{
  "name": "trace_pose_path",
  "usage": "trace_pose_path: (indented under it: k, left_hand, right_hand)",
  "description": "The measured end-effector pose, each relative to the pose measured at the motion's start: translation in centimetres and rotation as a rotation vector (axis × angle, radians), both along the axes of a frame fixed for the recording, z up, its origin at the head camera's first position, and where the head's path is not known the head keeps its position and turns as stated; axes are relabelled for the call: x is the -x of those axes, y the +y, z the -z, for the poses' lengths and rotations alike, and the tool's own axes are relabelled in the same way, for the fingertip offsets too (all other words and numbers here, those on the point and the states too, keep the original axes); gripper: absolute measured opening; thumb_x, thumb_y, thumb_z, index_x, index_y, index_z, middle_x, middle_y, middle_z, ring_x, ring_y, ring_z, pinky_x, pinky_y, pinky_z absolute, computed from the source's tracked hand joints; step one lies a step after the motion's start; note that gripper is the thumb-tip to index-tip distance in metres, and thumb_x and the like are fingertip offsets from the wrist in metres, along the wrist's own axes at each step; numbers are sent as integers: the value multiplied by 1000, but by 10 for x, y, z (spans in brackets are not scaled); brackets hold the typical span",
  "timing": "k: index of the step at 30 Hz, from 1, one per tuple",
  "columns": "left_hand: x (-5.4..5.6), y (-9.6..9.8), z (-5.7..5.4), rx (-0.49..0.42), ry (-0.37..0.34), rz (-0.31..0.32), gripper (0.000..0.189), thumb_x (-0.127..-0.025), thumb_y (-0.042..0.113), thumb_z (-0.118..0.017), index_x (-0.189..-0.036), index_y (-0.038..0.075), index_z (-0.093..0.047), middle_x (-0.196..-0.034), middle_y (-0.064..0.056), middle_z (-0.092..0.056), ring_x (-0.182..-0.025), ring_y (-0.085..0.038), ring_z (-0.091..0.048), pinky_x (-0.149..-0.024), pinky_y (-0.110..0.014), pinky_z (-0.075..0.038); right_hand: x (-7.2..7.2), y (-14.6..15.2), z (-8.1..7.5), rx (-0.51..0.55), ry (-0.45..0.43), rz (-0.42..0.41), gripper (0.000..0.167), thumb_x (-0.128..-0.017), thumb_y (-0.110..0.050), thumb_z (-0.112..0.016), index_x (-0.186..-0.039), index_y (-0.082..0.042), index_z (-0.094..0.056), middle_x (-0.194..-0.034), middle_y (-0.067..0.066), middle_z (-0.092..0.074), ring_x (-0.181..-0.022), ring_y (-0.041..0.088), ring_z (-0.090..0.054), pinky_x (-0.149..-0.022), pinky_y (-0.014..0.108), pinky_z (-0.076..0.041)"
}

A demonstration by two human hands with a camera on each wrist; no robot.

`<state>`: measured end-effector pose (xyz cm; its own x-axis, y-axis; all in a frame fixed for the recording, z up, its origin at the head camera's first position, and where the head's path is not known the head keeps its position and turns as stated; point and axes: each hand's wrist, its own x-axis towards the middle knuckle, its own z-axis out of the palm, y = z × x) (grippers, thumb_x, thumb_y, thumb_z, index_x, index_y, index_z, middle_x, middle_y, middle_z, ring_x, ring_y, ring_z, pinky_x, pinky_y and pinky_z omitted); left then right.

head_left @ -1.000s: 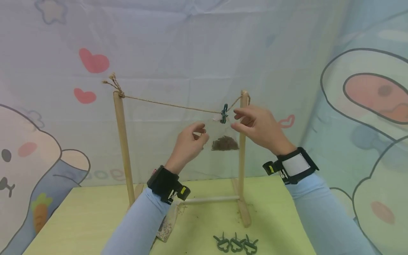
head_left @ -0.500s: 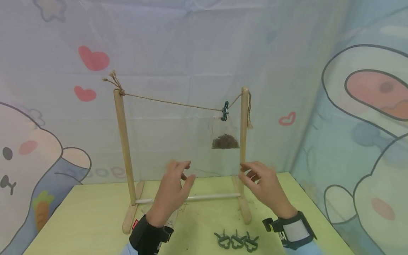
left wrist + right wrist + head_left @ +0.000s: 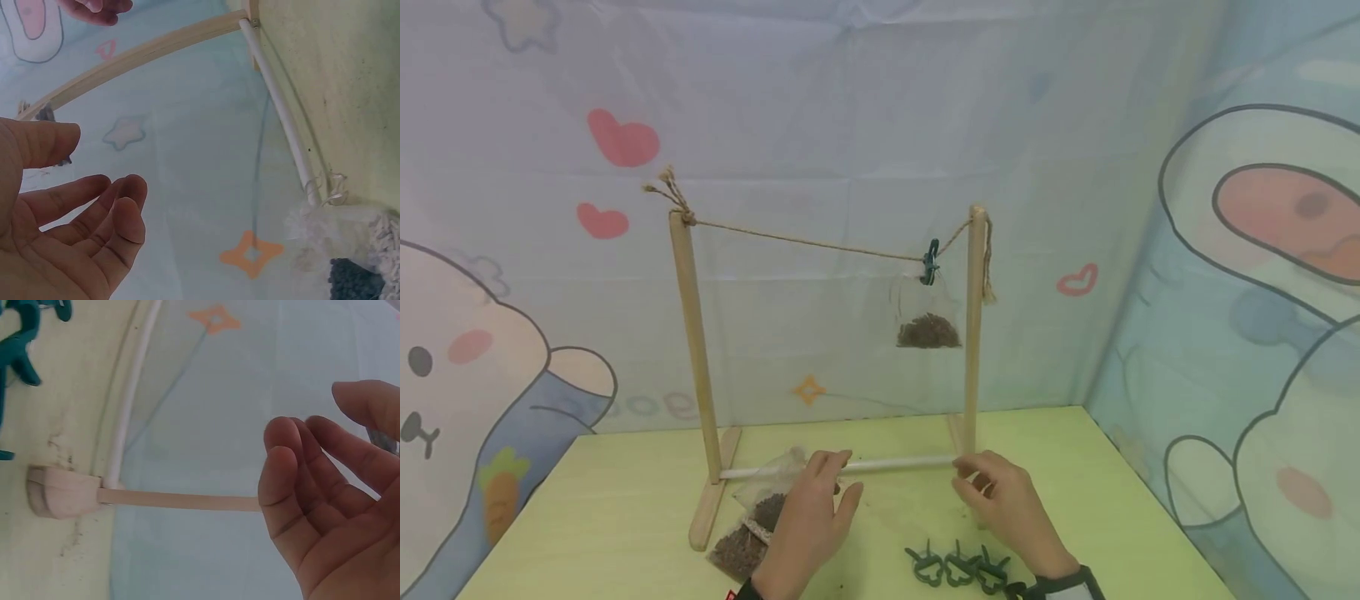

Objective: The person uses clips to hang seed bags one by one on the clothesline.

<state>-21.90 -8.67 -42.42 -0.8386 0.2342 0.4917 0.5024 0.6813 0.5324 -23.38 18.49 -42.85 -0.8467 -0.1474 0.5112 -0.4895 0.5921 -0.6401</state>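
Observation:
My left hand [image 3: 808, 525] is low over the table, fingers loosely bent and holding nothing; in the left wrist view its thumb stands apart from the fingertips. Beside and partly behind it lie clear plastic bags [image 3: 737, 552] with dark bits and something pale and speckled inside. My right hand [image 3: 1009, 507] hovers near the foot of the right post, thumb and fingers parted around nothing. Just left of its wrist, three dark green clips [image 3: 958, 568] lie in a row. A similar clip [image 3: 931, 262] holds a clear bag of dark bits [image 3: 928, 332] on the twine [image 3: 805, 242].
The twine runs between two wooden posts, the left post [image 3: 695, 342] and the right post [image 3: 974, 333], and sags toward the clip. A white rod [image 3: 902, 463] joins the posts low down. The yellow-green table [image 3: 617, 517] backs onto a printed cloth [image 3: 820, 108].
Both hands have come down from beside the hanging bag to just above the table. The bag stays hanging from the clip. The bags on the table now show more fully beside my left hand.

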Motion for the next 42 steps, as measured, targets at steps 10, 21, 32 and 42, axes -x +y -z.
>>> trace_pose_path:
  k: [10,21,32,42]
  left_hand:
    - [2,6,29,84,-2,1,37,-98,15,-73,-128,-4,-64,-112,-12,-63,-71,-5,-51,-59,-22,-48]
    - [5,7,46,101,-55,37,36,-97,14,-72,-127,-5,-65,-110,-11,-61,-75,-8,-54,-64,-24,-52]
    - [-3,37,60,319,9,65,31,-92,16,-79,-117,-1,-70,-107,-9,-64,-86,-18,-63,-63,-18,-52]
    - [-7,51,69,427,0,90,27,-85,16,-85,-107,4,-74,-96,-2,-64,-80,-11,-60,-62,-15,-51]
  right_hand:
    - [-1,3,23,-78,-173,-111,10,-96,-10,-73,-104,-6,-76,-103,6,-74,-77,6,-61,-67,23,-52]
    - [6,-5,37,-197,-249,-204,14,-95,-8,-71,-107,-2,-75,-105,9,-72,-76,6,-61,-67,24,-53]
    - [4,-20,43,-324,-268,-235,17,-83,1,-74,-99,-1,-77,-92,6,-70,-80,20,-64,-67,29,-53]
    - [4,-28,55,-436,-291,-210,12,-78,-1,-81,-88,-6,-76,-81,-4,-63,-70,5,-51,-63,25,-48]
